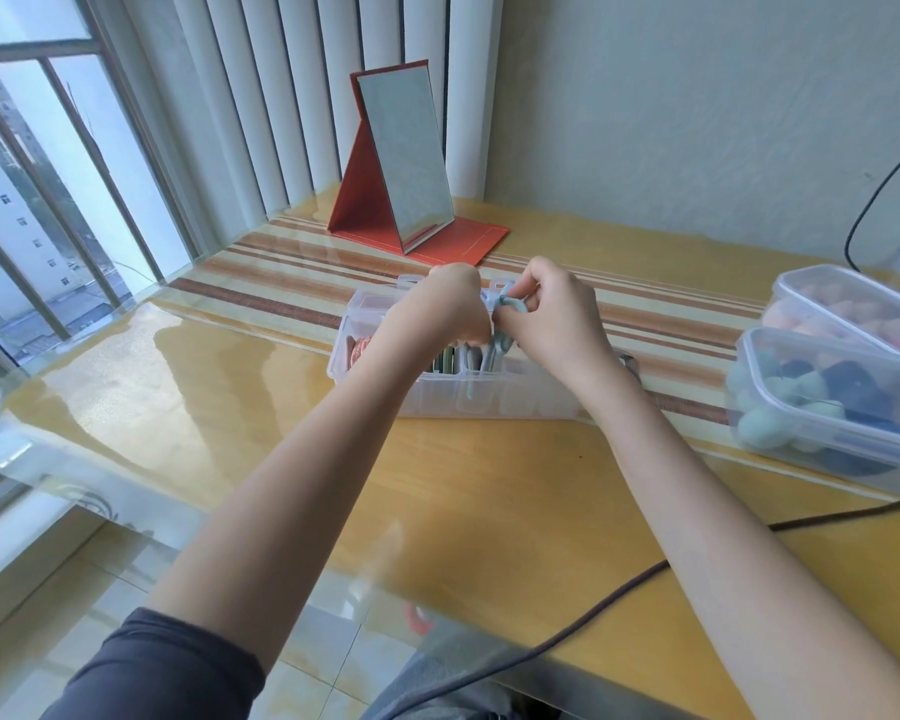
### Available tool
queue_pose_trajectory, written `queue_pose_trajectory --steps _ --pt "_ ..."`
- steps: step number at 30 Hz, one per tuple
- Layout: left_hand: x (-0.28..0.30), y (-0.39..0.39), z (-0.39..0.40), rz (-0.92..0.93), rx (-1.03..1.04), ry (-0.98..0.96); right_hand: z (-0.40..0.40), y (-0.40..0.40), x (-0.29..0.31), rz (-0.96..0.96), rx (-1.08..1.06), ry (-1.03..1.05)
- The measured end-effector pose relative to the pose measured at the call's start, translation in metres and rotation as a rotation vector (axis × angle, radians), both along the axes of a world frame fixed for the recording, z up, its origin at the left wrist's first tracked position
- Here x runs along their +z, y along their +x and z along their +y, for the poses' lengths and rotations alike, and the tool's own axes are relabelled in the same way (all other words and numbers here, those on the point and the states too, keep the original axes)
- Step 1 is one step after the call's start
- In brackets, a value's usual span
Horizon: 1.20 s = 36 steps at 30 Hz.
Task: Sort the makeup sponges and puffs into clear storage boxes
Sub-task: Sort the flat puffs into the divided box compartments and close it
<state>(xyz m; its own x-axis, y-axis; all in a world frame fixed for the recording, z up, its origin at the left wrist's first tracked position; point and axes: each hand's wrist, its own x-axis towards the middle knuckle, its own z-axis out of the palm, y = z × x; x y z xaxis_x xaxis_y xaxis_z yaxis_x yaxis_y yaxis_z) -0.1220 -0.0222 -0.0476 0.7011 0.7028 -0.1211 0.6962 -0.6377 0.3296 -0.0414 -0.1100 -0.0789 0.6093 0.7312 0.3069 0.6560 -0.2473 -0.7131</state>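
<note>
A clear divided storage box (385,387) stands open in the middle of the table, with flat puffs standing on edge in its compartments. A pink puff (357,349) shows at its left end. Above the box both my hands meet on a light blue puff (507,304). My right hand (552,319) pinches its upper edge. My left hand (445,309) is curled at the puff's left side, its fingertips hidden. More blue puffs (489,356) stand in the compartment just below.
Two closed clear boxes sit at the right: the near box (822,402) holds green and dark blue sponges, the far box (853,304) holds pink and orange ones. A red folding mirror (411,163) stands behind. A dark cable (619,595) crosses the near table edge.
</note>
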Motion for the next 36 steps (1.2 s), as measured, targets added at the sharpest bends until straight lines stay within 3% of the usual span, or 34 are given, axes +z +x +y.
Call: queue_pose_trajectory --steps 8,13,17,25,32,36 --pt "-0.003 -0.005 0.008 0.041 -0.044 -0.01 0.006 -0.003 0.002 -0.003 -0.027 0.038" --pt "-0.004 0.0 0.003 0.084 -0.081 0.098 0.006 -0.004 -0.002 -0.061 -0.008 -0.113" --pt "-0.006 0.003 0.002 0.076 -0.073 0.098 0.012 -0.007 -0.011 -0.261 0.032 -0.264" --pt "-0.005 -0.004 0.011 -0.043 -0.089 -0.005 0.002 -0.002 0.012 -0.249 0.119 -0.479" --pt "0.004 -0.002 0.008 -0.184 -0.122 -0.048 0.011 0.003 -0.009 -0.128 0.043 -0.245" --pt "0.001 -0.002 0.012 -0.267 -0.119 -0.139 0.01 0.0 -0.004 -0.127 0.094 -0.314"
